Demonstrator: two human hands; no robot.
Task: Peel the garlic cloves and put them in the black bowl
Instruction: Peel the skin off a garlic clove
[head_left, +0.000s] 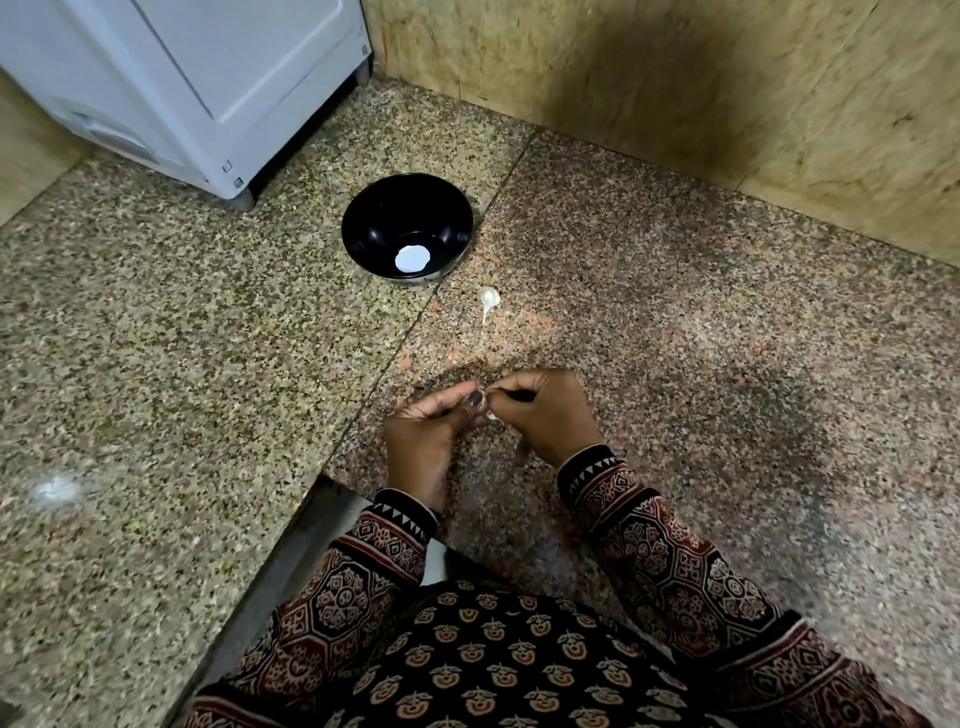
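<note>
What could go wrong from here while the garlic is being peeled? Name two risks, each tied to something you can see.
One: the garlic clove is only pinched between the left hand and right hand, close to the front edge of the counter; a slip could send it off. Two: the black bowl stands well beyond the hands, with a loose garlic piece lying near it, so a tossed clove might miss.

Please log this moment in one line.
step: peeling | left hand, right hand: pinch clove | second clove: on counter by bowl
</note>
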